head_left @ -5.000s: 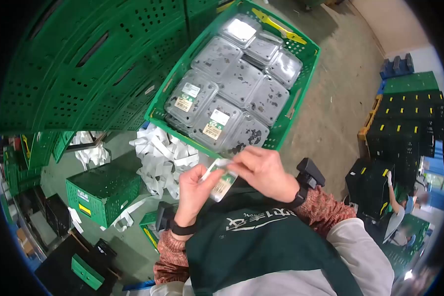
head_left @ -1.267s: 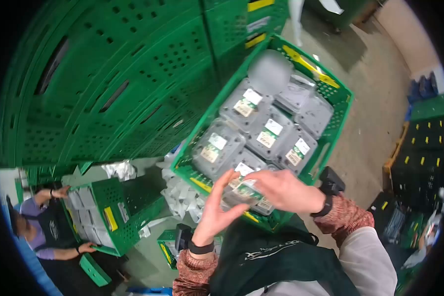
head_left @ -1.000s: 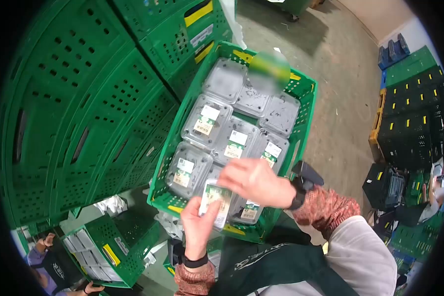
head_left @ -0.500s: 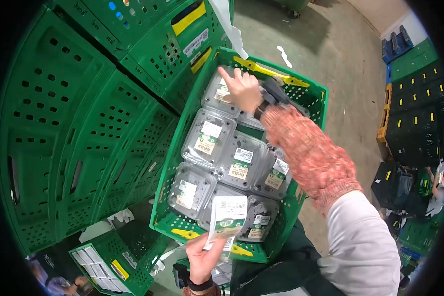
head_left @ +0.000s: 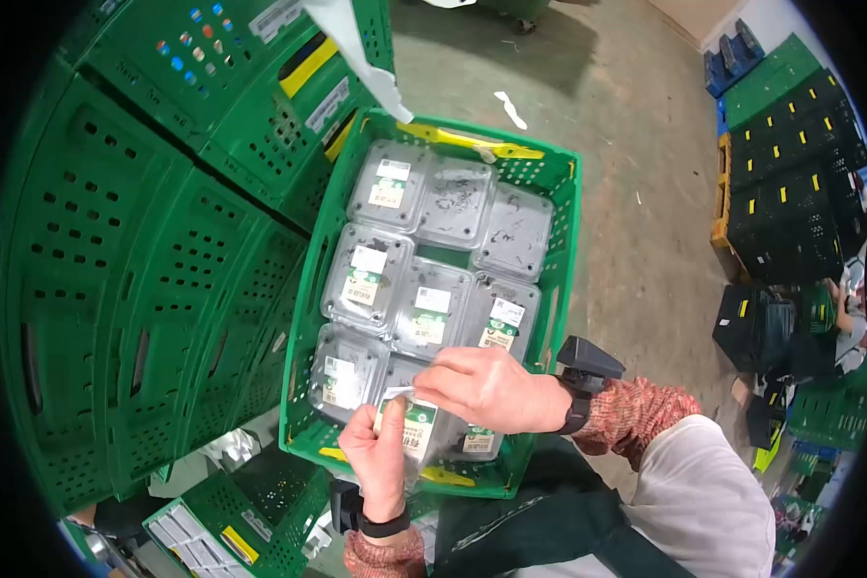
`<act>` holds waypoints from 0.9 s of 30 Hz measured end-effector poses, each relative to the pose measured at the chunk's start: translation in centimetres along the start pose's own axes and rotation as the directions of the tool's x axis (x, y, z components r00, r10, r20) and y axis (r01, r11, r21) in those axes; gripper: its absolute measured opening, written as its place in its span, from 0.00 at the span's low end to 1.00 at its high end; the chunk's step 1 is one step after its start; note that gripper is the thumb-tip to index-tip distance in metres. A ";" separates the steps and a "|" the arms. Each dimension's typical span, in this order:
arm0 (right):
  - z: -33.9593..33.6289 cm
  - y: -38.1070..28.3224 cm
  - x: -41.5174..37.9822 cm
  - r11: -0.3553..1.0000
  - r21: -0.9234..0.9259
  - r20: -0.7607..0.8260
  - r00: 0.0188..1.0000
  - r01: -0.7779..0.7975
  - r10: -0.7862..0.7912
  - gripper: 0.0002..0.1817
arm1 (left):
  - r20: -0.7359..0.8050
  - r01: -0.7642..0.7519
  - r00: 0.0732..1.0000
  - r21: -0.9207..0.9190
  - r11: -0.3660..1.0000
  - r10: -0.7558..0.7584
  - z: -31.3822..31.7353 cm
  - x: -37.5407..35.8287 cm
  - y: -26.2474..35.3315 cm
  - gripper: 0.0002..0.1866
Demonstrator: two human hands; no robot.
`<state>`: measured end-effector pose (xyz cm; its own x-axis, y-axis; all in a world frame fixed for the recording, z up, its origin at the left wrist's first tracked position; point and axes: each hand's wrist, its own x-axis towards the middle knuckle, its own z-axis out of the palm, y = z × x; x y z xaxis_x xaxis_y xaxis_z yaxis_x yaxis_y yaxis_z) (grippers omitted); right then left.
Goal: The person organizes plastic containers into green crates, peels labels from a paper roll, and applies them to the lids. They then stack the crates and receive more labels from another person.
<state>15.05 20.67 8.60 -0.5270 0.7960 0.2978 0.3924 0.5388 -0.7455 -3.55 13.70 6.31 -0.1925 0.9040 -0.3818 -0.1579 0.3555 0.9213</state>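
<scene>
a label strip [head_left: 412,424] is held between two bare hands over the near end of a green crate [head_left: 563,241] packed with clear lidded containers. the left hand [head_left: 378,455] has its thumb pressed down over the fingers, gripping the strip with no gap; the right hand [head_left: 491,390] bunches its fingertips together at the strip's upper edge, where a white sliver shows. whether a single label is lifted there cannot be told. at the crate's far end, a labelled container [head_left: 387,188] fills the left corner, a bare-lidded container [head_left: 455,202] sits beside it and another bare lid [head_left: 515,231] lies toward the right wall. a torn or creased label looks the likeliest mishap, should the two pinches, set so close, pull against each other. a freed corner, if sticky, might curl onto itself or cling to a fingertip. a loosened left grip could drop the strip onto the crate's near row. the white paper ribbon [head_left: 366,63] hanging by the crate's far left corner could trail across the lids if knocked.
</scene>
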 end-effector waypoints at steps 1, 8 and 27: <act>-0.5 0.1 0.1 1.000 -0.031 -0.022 1.000 0.005 -0.006 0.07 | -0.014 -0.024 1.000 -0.028 0.999 0.024 0.2 0.1 -0.4 0.09; -7.0 22.3 8.1 0.891 -0.388 -0.307 0.945 -0.233 0.113 0.16 | 0.090 0.080 0.991 0.201 0.976 -0.100 1.1 -0.6 -0.5 0.09; -1.2 -0.1 -2.0 0.964 0.262 0.116 0.993 -0.050 0.020 0.07 | 0.037 -0.066 0.997 -0.007 0.998 0.066 2.9 -2.4 1.4 0.07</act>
<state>17.01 19.34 8.76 -0.6030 0.7692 0.2113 0.2072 0.4068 -0.8897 -0.46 12.77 8.72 -0.1661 0.9338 -0.3169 -0.1514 0.2934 0.9439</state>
